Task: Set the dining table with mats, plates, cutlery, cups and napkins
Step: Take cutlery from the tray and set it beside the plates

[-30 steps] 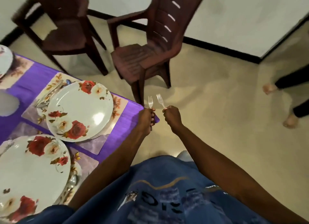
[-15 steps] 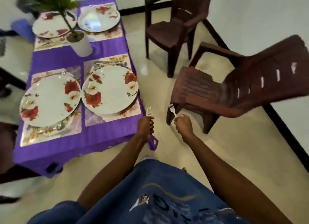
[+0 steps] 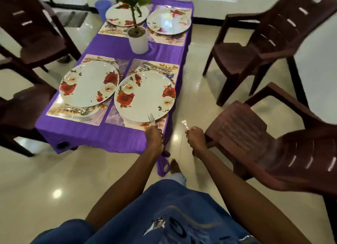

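Nearest, two forks: left hand (image 3: 155, 140) grips one fork (image 3: 151, 119) over the near-right plate (image 3: 144, 96); right hand (image 3: 196, 140) grips the second fork (image 3: 184, 122) beside the purple-clothed table (image 3: 102, 134). Beyond: four floral plates on four mats, one potted plant (image 3: 136, 34), four brown chairs.

Both fork handles are hidden inside each hand (image 3: 154, 139), and the near-right chair (image 3: 284, 152) is blurred.

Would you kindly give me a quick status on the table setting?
Left hand grips a fork over the near plate's rim. Right hand grips another fork, beside the table. Nothing in the way.
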